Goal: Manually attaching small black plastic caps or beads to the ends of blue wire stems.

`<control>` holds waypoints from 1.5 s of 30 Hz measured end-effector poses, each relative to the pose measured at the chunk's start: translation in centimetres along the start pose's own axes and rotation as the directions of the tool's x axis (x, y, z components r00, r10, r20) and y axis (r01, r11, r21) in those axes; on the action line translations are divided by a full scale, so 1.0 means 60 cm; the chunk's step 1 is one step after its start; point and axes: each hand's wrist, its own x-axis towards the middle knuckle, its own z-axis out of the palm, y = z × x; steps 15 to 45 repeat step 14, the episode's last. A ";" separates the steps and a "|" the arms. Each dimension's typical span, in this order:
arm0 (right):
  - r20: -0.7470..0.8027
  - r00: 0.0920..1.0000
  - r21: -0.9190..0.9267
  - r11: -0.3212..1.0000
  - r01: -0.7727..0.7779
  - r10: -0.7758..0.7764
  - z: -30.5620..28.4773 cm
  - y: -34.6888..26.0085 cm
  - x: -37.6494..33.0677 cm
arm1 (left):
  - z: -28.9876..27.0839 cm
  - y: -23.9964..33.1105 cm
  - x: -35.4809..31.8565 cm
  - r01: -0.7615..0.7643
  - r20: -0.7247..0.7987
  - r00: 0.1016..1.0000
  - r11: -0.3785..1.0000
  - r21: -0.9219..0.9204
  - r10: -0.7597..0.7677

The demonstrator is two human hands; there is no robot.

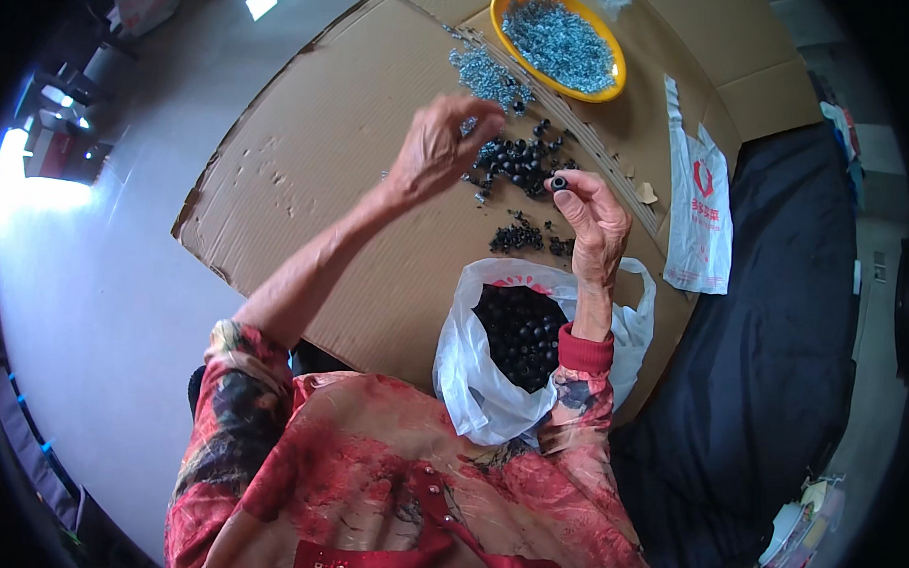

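My right hand [599, 224] pinches a small round black part [559, 184] with a hole in its face, between thumb and fingertips. My left hand [444, 143] hovers over the cardboard, slightly blurred. Its fingers bend toward the thumb, and whatever they hold cannot be made out. Beneath and between the hands lies a loose pile of black round parts [527, 164]. Beyond it is a heap of small silvery-blue metal pieces [482, 73]. Smaller black pieces [516, 236] form a separate little pile nearer to me.
A white plastic bag [462, 359] full of black round parts [521, 331] stands open close to my body. At the far side, a yellow bowl [501, 25] holds more silvery-blue pieces. A flat white bag [699, 217] lies right on the cardboard [330, 129]. Dark cloth [763, 345] hangs beyond.
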 end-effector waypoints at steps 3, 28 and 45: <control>0.010 0.989 0.019 0.988 0.150 -0.151 0.011 -0.020 -0.004 | 0.030 0.044 -0.048 0.402 0.278 0.914 0.747 -0.529 -0.294; 0.134 0.911 -0.284 0.865 0.413 -0.391 0.025 -0.064 -0.037 | 0.078 0.083 -0.124 0.366 0.367 0.925 -0.031 -0.930 -0.100; 0.134 0.911 -0.284 0.865 0.413 -0.391 0.025 -0.064 -0.037 | 0.078 0.083 -0.124 0.366 0.367 0.925 -0.031 -0.930 -0.100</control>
